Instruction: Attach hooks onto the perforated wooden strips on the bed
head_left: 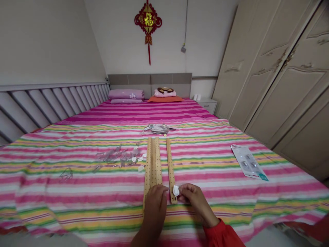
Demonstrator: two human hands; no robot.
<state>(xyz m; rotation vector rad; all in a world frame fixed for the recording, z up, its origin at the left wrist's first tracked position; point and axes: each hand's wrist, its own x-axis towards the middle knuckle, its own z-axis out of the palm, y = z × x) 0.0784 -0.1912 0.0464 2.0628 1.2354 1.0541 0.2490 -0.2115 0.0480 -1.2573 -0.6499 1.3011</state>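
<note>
Wooden strips with rows of small holes lie lengthwise on a striped bedspread. A wider pair of strips is on the left and a single strip on the right. My left hand rests with curled fingers on the near end of the wider pair. My right hand, in a red sleeve, pinches a small white piece against the near end of the single strip.
Clear and white small pieces are scattered left of the strips. A pile of plastic wrappers lies beyond them. A flat packet sits at right. Pillows lie at the headboard, with a wardrobe along the right.
</note>
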